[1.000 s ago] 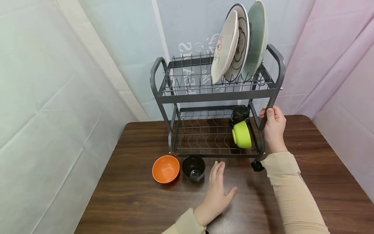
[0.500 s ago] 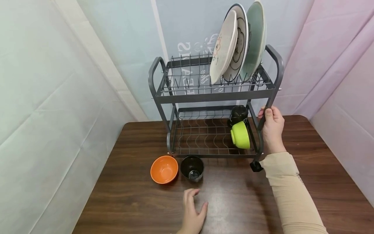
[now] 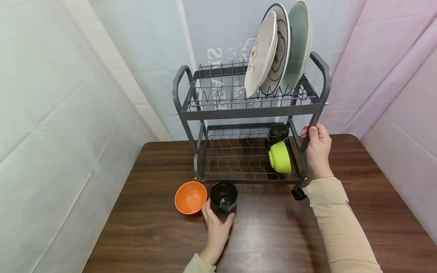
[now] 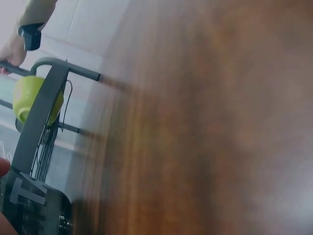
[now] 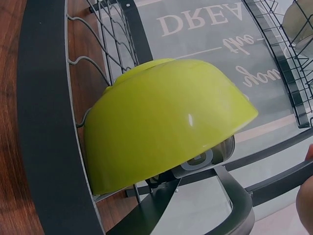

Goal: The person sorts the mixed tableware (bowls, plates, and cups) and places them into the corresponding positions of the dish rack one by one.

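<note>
In the head view, my left hand [image 3: 216,232] is at the near side of a black cup [image 3: 218,186], its fingers by the cup's left side and its thumb in front. The left wrist view shows pale lettering on the black cup [image 4: 30,197] close to the fingers. An orange bowl [image 3: 190,197] sits just left of the cup. My right hand [image 3: 319,148] grips the right post of a dark two-tier dish rack [image 3: 252,113]. On the lower tier a lime-green bowl [image 3: 280,158] lies on its side, with another black cup [image 3: 279,132] behind it.
Several plates [image 3: 263,53] stand on edge at the right of the upper tier. A wooden table [image 3: 150,235] carries the rack and loose dishes. Fabric walls [image 3: 61,144] enclose the table at the back and sides.
My left hand first drew back and leftward from before the rack, then moved forward to the black cup in front. My right hand keeps its grip on the rack post.
</note>
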`<state>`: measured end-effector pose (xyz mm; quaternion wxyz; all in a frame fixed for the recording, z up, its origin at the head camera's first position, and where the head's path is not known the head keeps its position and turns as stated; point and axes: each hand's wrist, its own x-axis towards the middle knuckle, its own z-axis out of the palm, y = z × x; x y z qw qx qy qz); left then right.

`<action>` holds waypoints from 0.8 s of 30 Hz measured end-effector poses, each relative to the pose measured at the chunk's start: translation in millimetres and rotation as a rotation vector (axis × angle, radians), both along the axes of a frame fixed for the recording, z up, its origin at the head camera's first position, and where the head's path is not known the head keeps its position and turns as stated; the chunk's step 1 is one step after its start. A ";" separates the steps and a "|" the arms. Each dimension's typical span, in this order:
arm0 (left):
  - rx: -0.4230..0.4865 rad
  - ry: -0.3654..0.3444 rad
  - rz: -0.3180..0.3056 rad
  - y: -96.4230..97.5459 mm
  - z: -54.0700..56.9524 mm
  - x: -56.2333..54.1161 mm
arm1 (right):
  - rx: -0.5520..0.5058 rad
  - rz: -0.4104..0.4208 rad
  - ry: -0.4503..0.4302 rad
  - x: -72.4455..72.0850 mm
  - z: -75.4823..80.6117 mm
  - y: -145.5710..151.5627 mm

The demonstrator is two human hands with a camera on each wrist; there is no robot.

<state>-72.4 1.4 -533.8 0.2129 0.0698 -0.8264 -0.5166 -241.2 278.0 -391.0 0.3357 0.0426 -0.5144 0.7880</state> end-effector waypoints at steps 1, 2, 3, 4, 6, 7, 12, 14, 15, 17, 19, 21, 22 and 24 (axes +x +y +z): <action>0.012 -0.013 -0.003 0.1 -0.2 -2.7 | 0.002 0.001 0.001 0.1 0.1 -0.2; 0.027 -0.027 -0.009 0.1 -0.4 -5.2 | 0.003 0.003 0.003 0.2 0.3 -0.5; 0.039 -0.035 -0.016 0.2 -0.6 -7.6 | 0.006 0.003 0.001 0.5 0.5 -0.7; 0.056 -0.048 -0.024 0.2 -0.8 -9.9 | 0.010 0.003 0.000 0.7 0.8 -0.9; 0.090 -0.068 -0.041 0.3 -1.1 -14.0 | 0.011 0.002 -0.003 1.1 1.3 -1.1; 0.111 -0.076 -0.051 0.6 -1.1 -15.8 | 0.012 0.001 -0.004 1.2 1.5 -1.1; 0.151 -0.083 -0.063 2.8 -3.7 -23.4 | 0.011 0.001 -0.002 0.7 2.0 -0.9; 0.147 -0.084 -0.056 3.7 -5.1 -24.9 | 0.012 0.004 -0.002 0.5 1.9 -1.1; 0.141 -0.082 -0.053 4.1 -5.5 -25.3 | 0.013 0.005 -0.003 0.6 1.9 -1.3; 0.130 -0.077 -0.046 4.8 -5.8 -25.6 | 0.018 0.004 -0.006 0.8 1.8 -1.8; 0.118 -0.063 -0.048 5.4 -4.8 -24.9 | 0.019 0.004 -0.009 0.9 1.7 -2.2; 0.098 -0.048 -0.059 5.9 -3.1 -24.1 | 0.013 0.000 -0.006 0.9 1.7 -2.2; 0.086 -0.041 -0.068 6.2 -1.8 -23.5 | 0.008 -0.001 -0.004 0.8 1.7 -2.0; 0.057 -0.029 -0.088 6.4 1.2 -21.8 | 0.000 -0.005 -0.002 0.8 1.9 -1.7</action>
